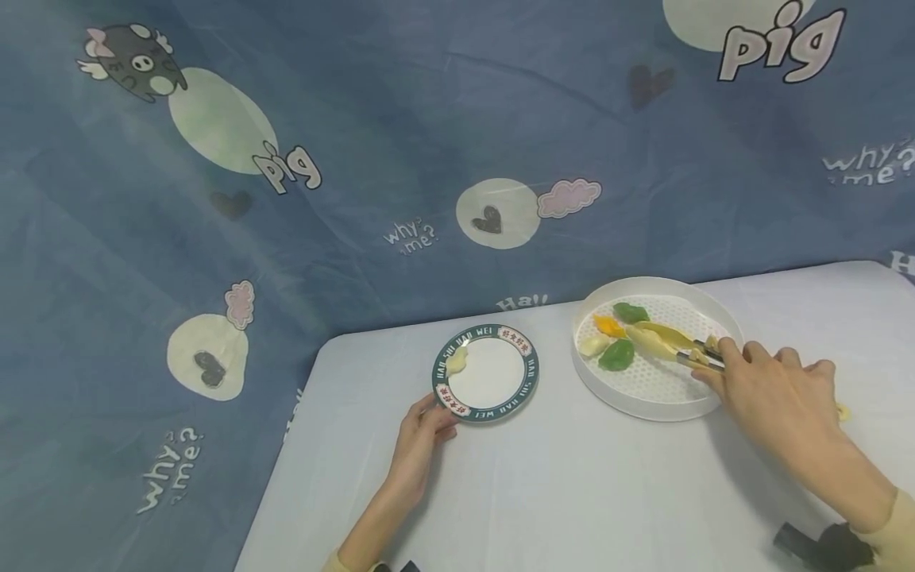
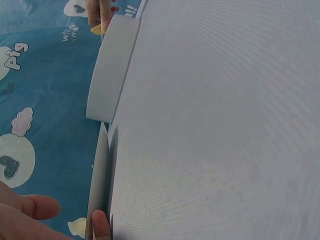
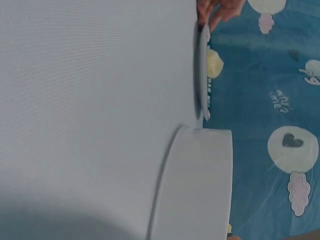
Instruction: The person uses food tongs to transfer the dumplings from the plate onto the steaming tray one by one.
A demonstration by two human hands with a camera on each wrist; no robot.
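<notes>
My left hand (image 1: 418,445) grips the lower left rim of a round plate (image 1: 493,381) with a green lettered border. On the plate's left side lies a small pale yellow lump (image 1: 457,361). My right hand (image 1: 779,397) holds tongs (image 1: 661,342) with yellow tips and metal arms. Their tips reach into a round white tray (image 1: 658,409) with a dimpled floor. Near the tips lie a green piece (image 1: 631,312), a second green piece (image 1: 617,355), an orange piece (image 1: 609,326) and a pale piece (image 1: 593,344). Whether the tips pinch anything I cannot tell.
Both dishes stand towards the back of a white table (image 1: 572,492), the tray to the right of the plate. Behind the table hangs a blue printed cloth (image 1: 400,143). A small yellow bit (image 1: 843,411) shows just beyond my right hand.
</notes>
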